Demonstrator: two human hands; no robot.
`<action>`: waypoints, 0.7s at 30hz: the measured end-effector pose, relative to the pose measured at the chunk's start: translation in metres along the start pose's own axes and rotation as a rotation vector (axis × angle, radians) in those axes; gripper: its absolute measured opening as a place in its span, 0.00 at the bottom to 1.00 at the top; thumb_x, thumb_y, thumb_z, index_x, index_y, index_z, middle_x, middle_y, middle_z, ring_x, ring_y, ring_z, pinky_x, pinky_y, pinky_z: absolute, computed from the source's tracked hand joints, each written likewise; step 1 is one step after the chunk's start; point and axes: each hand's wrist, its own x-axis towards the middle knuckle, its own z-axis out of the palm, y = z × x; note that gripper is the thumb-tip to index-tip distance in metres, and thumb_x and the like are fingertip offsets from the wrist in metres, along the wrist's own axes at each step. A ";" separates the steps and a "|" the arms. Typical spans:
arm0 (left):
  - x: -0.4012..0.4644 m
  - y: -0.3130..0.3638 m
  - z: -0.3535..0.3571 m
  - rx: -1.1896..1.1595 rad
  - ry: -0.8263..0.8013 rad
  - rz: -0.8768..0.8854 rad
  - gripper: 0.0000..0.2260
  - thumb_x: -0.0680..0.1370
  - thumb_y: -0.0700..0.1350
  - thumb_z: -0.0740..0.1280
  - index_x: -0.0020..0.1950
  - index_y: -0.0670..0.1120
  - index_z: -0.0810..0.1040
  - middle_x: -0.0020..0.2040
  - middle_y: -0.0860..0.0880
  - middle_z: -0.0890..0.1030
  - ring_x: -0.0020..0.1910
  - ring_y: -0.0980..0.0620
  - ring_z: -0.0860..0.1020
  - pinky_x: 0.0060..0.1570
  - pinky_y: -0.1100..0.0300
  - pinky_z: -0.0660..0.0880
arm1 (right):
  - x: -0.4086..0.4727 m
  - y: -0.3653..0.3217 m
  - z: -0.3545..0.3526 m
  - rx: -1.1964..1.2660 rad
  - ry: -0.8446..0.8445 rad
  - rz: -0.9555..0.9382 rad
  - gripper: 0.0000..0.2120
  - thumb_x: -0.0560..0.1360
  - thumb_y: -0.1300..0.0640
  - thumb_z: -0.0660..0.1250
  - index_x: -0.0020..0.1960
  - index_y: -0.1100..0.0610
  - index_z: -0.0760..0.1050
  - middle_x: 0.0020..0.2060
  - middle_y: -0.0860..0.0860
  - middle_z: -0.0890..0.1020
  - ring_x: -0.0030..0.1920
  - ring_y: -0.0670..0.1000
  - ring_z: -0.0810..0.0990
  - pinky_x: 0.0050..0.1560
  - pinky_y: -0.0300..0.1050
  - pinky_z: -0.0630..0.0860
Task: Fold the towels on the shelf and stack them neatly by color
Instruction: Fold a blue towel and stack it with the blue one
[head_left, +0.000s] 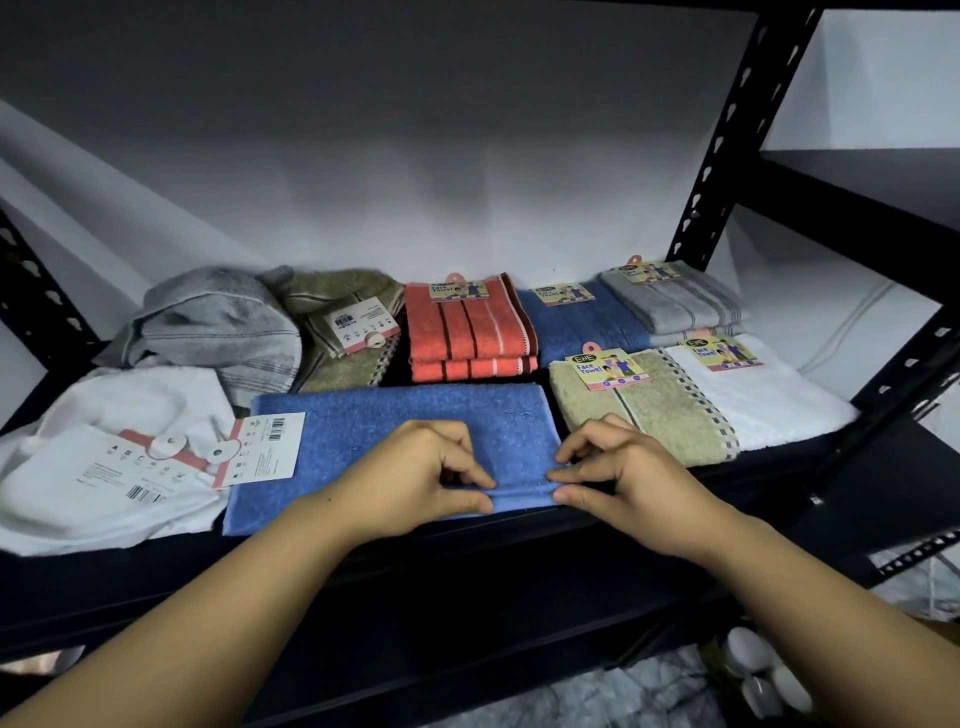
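Observation:
A blue towel (363, 426) lies spread flat at the front of the black shelf (467, 530), a paper tag at its left end. My left hand (421, 478) and my right hand (623, 483) both pinch its near hem, thumbs and fingertips almost meeting in the middle. Folded towels sit behind and to the right: orange striped (467, 332), blue (576, 322), grey (680, 306), olive (644, 410) and white (769, 405). Unfolded towels lie at the left: grey (218, 322), olive (343, 312) and white (119, 457).
A black metal upright (737, 140) stands at the right rear, with another shelf bay beyond it. The white wall closes the back. Below the shelf, white rounded objects (763, 675) sit on a mottled floor.

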 end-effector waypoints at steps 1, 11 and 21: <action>-0.004 -0.002 -0.003 0.012 0.002 -0.005 0.10 0.71 0.52 0.81 0.50 0.53 0.89 0.40 0.57 0.79 0.41 0.59 0.79 0.43 0.68 0.72 | 0.000 0.000 0.001 0.016 0.006 0.009 0.12 0.76 0.44 0.74 0.58 0.46 0.86 0.51 0.38 0.78 0.54 0.45 0.76 0.56 0.37 0.73; -0.040 -0.019 -0.022 -0.011 0.017 -0.114 0.14 0.69 0.57 0.80 0.52 0.55 0.88 0.42 0.57 0.80 0.43 0.55 0.81 0.44 0.62 0.76 | -0.001 0.001 0.003 0.068 0.066 0.020 0.13 0.71 0.43 0.77 0.54 0.44 0.87 0.47 0.39 0.81 0.52 0.47 0.79 0.55 0.40 0.74; -0.048 -0.017 -0.014 -0.064 0.099 -0.042 0.04 0.73 0.45 0.80 0.44 0.53 0.87 0.39 0.54 0.80 0.37 0.53 0.80 0.39 0.59 0.77 | -0.008 -0.007 0.001 0.097 0.157 -0.001 0.04 0.72 0.48 0.78 0.44 0.47 0.87 0.43 0.41 0.83 0.49 0.48 0.80 0.52 0.45 0.75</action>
